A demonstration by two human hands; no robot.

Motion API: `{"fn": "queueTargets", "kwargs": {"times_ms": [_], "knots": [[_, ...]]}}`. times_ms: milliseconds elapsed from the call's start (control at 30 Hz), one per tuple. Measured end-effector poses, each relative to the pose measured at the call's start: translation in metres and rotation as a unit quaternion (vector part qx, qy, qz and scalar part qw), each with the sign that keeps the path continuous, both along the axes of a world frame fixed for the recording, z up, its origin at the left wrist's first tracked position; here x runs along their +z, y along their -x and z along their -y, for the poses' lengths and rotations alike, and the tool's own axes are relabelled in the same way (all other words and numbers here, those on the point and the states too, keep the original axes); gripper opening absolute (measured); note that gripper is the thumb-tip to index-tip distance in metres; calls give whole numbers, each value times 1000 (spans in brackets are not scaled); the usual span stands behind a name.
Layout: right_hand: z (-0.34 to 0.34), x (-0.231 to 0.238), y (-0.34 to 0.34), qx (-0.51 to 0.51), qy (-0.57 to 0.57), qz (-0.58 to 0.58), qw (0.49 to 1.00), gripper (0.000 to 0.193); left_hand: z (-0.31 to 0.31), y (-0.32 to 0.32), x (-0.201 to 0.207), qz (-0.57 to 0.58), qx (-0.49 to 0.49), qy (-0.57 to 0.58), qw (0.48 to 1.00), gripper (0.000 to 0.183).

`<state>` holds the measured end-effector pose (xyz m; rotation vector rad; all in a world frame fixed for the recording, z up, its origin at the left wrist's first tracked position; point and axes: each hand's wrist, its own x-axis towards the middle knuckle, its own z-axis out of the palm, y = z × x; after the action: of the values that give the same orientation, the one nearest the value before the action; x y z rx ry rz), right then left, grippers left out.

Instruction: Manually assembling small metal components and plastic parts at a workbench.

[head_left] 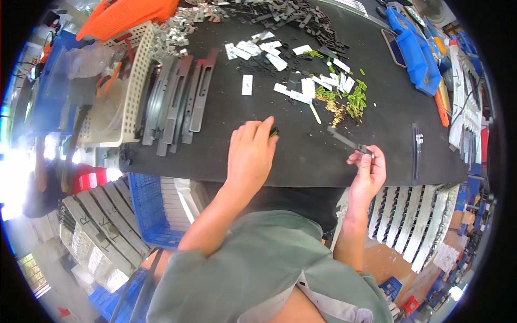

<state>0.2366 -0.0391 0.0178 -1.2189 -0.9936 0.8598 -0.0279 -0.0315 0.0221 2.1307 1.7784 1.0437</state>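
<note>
My right hand (366, 167) pinches one end of a narrow dark grey bar (343, 139) between thumb and fingers. The bar's free end slants up and left over the black table top. My left hand (250, 148) is over the middle of the table, with thumb and fingertips drawn together. A small dark piece with a bit of yellow-green (274, 132) shows at those fingertips, too little visible to name. Beyond the hands lie small yellow-green oblong rings (356, 101), small gold-coloured parts (336, 114) and white rectangular pieces (307, 88).
Long grey metal strips (177, 102) lie at the left, beside a cream perforated basket (131, 107). Small black parts (307, 21) and silvery pieces (177, 32) are heaped at the far side. Blue bins (420, 64) and a phone (393, 47) sit at far right. Thin black strips (416, 151) lie right.
</note>
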Motion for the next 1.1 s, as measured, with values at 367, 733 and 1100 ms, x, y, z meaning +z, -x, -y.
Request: {"fn": "queueTargets", "kwargs": {"times_ms": [367, 733, 1100], "knots": [[17, 10, 21, 103, 54, -64, 991, 15, 20, -10, 26, 270, -121, 84, 952, 38], [18, 20, 24, 143, 124, -71, 979, 14, 16, -10, 44, 323, -75, 361, 872, 26], [18, 16, 11, 134, 70, -36, 988, 12, -12, 45, 53, 92, 46, 127, 987, 33]]}}
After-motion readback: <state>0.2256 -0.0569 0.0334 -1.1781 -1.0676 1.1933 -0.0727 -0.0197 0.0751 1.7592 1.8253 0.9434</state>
